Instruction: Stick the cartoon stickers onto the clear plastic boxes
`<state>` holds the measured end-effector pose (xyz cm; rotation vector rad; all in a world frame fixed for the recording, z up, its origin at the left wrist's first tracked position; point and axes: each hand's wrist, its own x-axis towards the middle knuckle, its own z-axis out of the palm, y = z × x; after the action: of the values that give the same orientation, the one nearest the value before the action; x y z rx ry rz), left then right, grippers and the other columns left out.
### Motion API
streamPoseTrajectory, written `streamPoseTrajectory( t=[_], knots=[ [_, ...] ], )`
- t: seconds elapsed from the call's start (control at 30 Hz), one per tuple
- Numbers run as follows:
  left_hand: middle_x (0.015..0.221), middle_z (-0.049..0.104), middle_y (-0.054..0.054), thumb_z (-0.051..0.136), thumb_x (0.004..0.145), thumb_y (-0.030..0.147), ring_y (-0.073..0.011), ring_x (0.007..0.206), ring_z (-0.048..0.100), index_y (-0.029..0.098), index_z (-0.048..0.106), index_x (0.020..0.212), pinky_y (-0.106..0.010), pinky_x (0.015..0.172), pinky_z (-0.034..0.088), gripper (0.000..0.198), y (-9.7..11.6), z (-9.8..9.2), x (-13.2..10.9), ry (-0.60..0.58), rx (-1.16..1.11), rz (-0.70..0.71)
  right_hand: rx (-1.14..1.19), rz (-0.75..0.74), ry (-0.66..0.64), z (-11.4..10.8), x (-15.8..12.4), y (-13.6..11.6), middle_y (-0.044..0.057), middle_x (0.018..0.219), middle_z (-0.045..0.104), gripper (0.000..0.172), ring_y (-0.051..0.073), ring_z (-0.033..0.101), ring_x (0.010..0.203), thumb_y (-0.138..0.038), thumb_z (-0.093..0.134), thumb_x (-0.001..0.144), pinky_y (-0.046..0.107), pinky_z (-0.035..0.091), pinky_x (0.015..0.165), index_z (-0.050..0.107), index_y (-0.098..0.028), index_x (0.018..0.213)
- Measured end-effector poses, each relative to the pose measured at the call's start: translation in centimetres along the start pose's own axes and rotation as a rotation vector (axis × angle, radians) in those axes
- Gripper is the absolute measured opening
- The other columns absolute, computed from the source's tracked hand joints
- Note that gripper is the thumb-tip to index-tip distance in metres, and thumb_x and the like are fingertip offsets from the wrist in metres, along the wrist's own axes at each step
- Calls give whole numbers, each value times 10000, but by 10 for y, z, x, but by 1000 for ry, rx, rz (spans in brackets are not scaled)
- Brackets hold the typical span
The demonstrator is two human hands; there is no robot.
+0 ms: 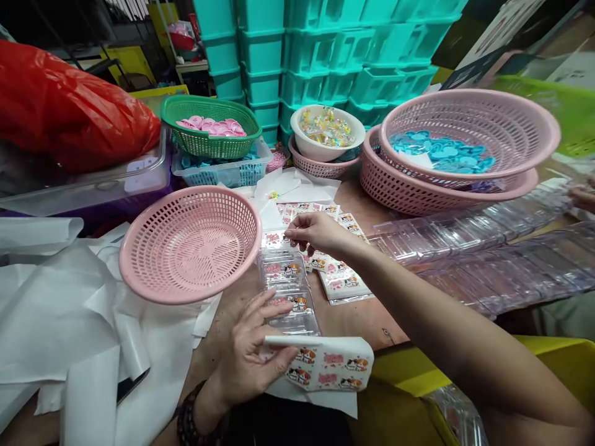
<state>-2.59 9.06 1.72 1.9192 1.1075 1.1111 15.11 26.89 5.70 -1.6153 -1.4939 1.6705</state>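
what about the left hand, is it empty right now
No, the left hand is holding a printed sticker sheet, with the thumb lying over the sheet's near face.

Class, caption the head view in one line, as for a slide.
Left hand holding a printed sheet, right hand near the far end of clear plastic cases.

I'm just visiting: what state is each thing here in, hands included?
Left hand: closed on the sticker sheet
Sticker sheet: held, bent
Right hand: fingers curled, grip unclear
Clear plastic strip: lying down, stickered
Front pink basket: upright
Green basket: holding pink discs
White bowl: filled
Teal bins: stacked
Red bag: bulging, creased
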Motion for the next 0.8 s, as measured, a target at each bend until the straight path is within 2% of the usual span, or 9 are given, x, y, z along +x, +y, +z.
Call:
streamPoseTrajectory(
  t=[0.2,0.5,0.8],
  knots=[
    [1275,693,-105,682,843,231,-357,1380,469,217,702,877,-609,1077,419,41,-3,3,-4,-71,64,-10,-118,6,3,4,9,-2,-18,553,610,249,56,433,404,-123,663,862,195,285,345,580,-157,629],
    [1291,677,-74,697,831,234,-343,1388,440,237,693,889,-615,1117,359,57,-7,4,-8,-100,59,-21,-118,10,-2,4,11,-1,-21,538,597,252,68,430,418,-119,668,852,205,324,349,571,-167,624],
    [1271,685,-95,683,845,238,-342,1386,450,222,687,886,-595,1099,388,45,-6,3,-6,-108,73,9,-168,13,20,6,14,-7,-11,517,582,278,54,425,391,-88,680,826,185,367,318,568,-158,580]
  ],
)
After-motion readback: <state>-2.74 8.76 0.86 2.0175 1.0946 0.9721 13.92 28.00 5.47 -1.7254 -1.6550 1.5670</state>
